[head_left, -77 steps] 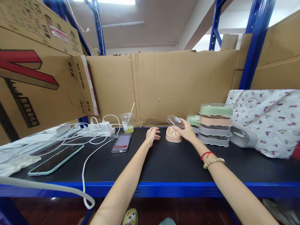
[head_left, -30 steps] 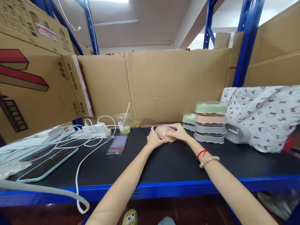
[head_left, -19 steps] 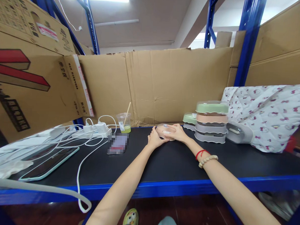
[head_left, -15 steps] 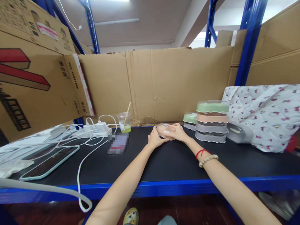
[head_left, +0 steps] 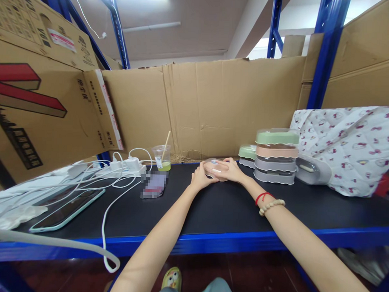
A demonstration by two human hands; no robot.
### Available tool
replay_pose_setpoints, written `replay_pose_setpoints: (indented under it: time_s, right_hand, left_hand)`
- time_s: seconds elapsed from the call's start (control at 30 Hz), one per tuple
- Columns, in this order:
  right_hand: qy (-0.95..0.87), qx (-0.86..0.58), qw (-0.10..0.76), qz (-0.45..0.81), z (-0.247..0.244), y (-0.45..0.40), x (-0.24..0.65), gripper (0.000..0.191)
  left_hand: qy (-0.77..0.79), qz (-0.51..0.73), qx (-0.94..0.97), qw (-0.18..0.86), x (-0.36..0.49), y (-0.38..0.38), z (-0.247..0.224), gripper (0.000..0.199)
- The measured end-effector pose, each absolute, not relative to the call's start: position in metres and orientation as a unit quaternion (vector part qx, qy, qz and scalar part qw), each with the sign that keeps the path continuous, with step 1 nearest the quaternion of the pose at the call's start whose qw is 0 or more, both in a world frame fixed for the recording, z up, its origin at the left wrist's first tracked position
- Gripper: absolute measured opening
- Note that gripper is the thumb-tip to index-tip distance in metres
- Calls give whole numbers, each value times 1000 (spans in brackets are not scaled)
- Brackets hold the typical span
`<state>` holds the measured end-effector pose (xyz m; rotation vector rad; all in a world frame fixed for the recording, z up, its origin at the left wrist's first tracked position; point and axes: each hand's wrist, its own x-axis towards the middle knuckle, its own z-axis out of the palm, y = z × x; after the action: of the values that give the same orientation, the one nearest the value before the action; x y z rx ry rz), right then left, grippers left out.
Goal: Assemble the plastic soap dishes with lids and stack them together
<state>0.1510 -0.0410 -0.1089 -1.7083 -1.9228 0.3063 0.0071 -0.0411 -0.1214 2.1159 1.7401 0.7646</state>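
A small pinkish box with a clear lid [head_left: 216, 165] rests on the black tabletop near the back cardboard. Around its left side my left hand [head_left: 200, 177] is closed, thumb along the front. My right hand [head_left: 233, 170] grips its right side, fingers reaching over the lid. To the right stands a stack of similar clear-lidded boxes [head_left: 276, 153] in green, peach and grey. Another green-topped box [head_left: 247, 153] sits just left of the stack, and a grey one with a clear lid [head_left: 313, 170] lies to its right.
A plastic cup with a straw [head_left: 162, 159] and a blurred-out flat object [head_left: 154, 185] lie left of my hands. Further left are a tablet [head_left: 67, 209], a power strip [head_left: 130, 166] and tangled white cables. A patterned white cloth [head_left: 354, 151] covers something at right.
My right hand's fingers have shifted slightly on the lid, showing more of it. Both hands stay on the box. The view has tilted a little.
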Motion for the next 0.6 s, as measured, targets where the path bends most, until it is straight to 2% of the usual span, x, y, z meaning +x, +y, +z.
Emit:
replay_pose_setpoints:
  time_s: [0.3,0.6]
  right_hand:
    - [-705,-619,309,157,-113,-38,154,55]
    - [-707,-621,311,136,-113,-36,156,53]
  left_hand:
    - [612,265,730,146,8,-38,-126,92]
    - [607,239,746,134,8,-42,-123,88]
